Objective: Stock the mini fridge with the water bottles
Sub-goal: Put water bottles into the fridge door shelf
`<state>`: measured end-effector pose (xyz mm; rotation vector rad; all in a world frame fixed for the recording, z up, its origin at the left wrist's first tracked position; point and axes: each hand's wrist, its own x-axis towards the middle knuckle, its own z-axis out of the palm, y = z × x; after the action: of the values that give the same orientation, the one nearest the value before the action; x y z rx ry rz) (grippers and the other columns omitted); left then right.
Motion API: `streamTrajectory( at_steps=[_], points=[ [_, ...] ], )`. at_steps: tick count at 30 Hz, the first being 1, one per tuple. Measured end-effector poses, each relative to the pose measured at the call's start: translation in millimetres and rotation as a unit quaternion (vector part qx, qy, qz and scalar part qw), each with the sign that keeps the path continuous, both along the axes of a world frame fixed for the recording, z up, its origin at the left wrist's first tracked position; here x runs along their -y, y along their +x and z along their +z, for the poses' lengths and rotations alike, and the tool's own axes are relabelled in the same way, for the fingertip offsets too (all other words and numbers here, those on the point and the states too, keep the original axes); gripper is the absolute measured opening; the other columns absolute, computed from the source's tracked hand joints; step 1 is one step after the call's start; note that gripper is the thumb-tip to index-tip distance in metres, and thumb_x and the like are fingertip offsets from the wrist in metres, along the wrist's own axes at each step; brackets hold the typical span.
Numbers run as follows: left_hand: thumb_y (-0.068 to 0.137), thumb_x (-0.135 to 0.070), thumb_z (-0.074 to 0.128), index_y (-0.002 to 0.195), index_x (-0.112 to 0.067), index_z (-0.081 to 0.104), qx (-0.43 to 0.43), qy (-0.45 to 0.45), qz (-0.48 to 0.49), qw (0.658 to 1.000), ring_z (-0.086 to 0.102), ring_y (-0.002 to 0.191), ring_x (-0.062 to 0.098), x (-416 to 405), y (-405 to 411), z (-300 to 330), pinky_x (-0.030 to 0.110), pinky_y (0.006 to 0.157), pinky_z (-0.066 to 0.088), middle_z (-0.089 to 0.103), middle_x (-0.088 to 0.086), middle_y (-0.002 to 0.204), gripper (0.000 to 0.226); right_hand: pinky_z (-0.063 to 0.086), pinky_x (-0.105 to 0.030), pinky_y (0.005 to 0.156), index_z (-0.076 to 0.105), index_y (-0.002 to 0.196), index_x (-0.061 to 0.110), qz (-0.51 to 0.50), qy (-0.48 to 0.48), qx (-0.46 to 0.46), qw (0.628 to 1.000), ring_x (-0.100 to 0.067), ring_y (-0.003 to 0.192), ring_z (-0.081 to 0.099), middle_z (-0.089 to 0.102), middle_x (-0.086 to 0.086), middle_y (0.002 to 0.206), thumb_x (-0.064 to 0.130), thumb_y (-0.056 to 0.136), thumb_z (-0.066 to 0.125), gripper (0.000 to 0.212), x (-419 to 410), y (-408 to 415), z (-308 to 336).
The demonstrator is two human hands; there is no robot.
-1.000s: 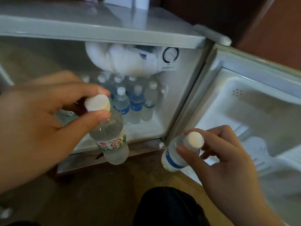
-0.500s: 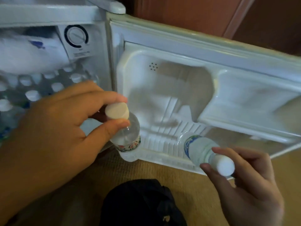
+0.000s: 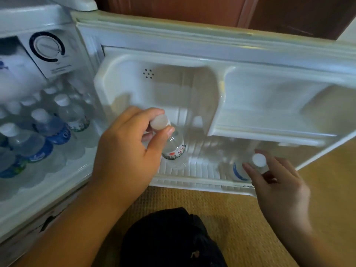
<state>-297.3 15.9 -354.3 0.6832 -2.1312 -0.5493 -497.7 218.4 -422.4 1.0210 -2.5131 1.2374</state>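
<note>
Two hands at work, each with one water bottle, both at the lower shelf of the open fridge door (image 3: 192, 31).

Left hand (image 3: 125, 151): reaches in from the lower left, forearm slanting up toward the door. Thumb and fingers pinch the white cap of the bottle with the red-and-green label (image 3: 174, 145); the other fingers are curled behind the neck. The bottle stands upright with its base on the ribbed floor of the door shelf (image 3: 202, 168), toward its left end.

Right hand (image 3: 277, 182): comes in from the lower right, wrist bent upward. Thumb and fingertips are gathered round the white cap of the bottle with the blue label (image 3: 239, 171), fingers partly curled. Whether they press the cap firmly or only touch it cannot be told, as the hand is blurred. This bottle sits in the right part of the same shelf, well apart from the first.

Mini fridge (image 3: 38, 20) interior, left: a crowd of upright bottles (image 3: 48, 128) with white caps and mostly blue labels fills the floor of the compartment. Above them, a round thermostat dial (image 3: 47, 46).

Below: a woven tan mat (image 3: 231, 218) and a dark-clothed knee (image 3: 169, 239) between the forearms.
</note>
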Motion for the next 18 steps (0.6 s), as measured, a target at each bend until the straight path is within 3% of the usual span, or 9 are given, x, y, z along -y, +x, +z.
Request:
streamTrajectory(
  at_steps=[4,8,13,18],
  points=[
    [0.096,-0.034,0.065,0.118,-0.013,0.073,-0.017,0.051,0.0,0.999,0.065,0.091,0.01,-5,-13,-20,0.026,0.084,0.06,0.062,-0.002,0.1,0.03,0.04,-0.003,0.064,0.071,0.126,0.026,-0.04,0.009,0.05,0.998,0.001,0.08,0.062,0.065,0.011,0.082,0.036,0.09,0.076,0.038,9,-2,5],
    [0.097,-0.031,0.067,0.117,-0.015,0.072,-0.009,0.089,-0.002,0.996,0.065,0.092,0.01,-12,-24,-36,0.03,0.084,0.061,0.062,-0.005,0.099,0.026,0.038,-0.012,0.06,0.063,0.137,0.023,-0.065,0.028,0.069,0.995,-0.002,0.067,0.061,0.066,0.004,0.071,0.043,0.095,0.068,0.047,12,-9,6],
    [0.098,-0.035,0.066,0.12,-0.021,0.07,0.016,0.109,-0.009,0.994,0.066,0.097,0.014,-23,-40,-51,0.04,0.083,0.06,0.064,-0.009,0.103,0.027,0.044,-0.026,0.053,0.063,0.125,0.012,-0.09,0.035,0.092,0.991,-0.008,0.059,0.061,0.064,0.004,0.065,0.046,0.097,0.063,0.044,12,-18,1],
    [0.096,-0.036,0.069,0.119,-0.018,0.072,0.0,0.106,-0.004,0.994,0.065,0.093,0.014,-30,-67,-57,0.038,0.08,0.059,0.066,-0.006,0.099,0.029,0.055,-0.04,0.06,0.063,0.103,0.02,-0.08,0.037,0.1,0.991,-0.012,0.064,0.063,0.065,0.003,0.073,0.045,0.098,0.062,0.026,11,-16,-1]
  ],
)
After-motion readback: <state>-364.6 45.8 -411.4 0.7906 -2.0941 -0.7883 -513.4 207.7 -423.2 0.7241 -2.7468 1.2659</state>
